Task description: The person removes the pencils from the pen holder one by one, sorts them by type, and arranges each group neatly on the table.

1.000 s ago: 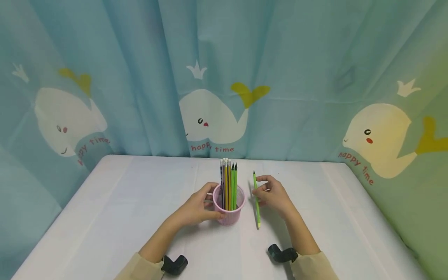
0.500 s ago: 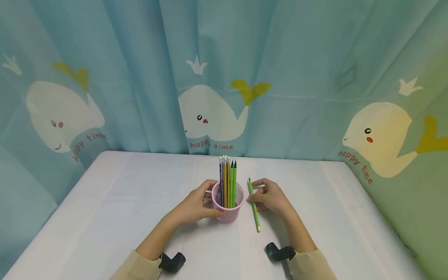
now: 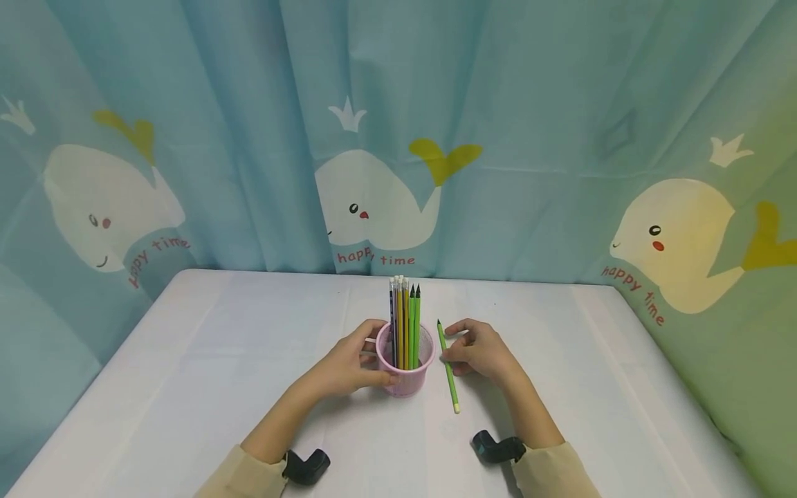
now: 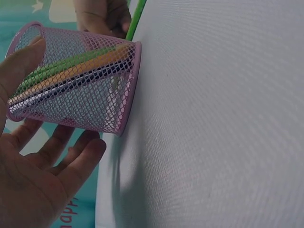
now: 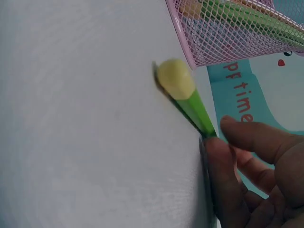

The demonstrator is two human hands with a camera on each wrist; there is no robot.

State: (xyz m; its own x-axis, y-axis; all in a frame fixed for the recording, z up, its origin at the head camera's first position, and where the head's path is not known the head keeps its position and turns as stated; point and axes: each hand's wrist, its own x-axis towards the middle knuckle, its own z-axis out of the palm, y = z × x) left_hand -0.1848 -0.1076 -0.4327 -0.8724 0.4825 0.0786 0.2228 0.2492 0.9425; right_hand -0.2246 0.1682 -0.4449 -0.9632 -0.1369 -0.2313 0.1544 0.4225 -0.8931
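Note:
My left hand (image 3: pixel 346 366) holds the pink mesh pencil cup (image 3: pixel 403 384) from its left side, thumb across the front and fingers around the back. Several pencils (image 3: pixel 401 325) stand upright in the cup: striped, yellow and green ones. Just right of the cup, my right hand (image 3: pixel 482 351) pinches a green pencil (image 3: pixel 451 384) with curled fingers. This pencil slants, its dark point away from me and its pale yellow end towards me. In the right wrist view the yellow end (image 5: pixel 175 78) is close over the table, and the shaft disappears behind the fingers.
The white-covered table (image 3: pixel 249 325) reaches back to a blue-green curtain (image 3: pixel 529 138) printed with whales. A black strap-on piece sits at each wrist, the left one (image 3: pixel 307 467) and the right one (image 3: pixel 497 448), beside beige sleeves.
The green pencil in my right hand has shifted left towards the cup and leans more, its point moving left and nearer to me. My left hand stays on the cup.

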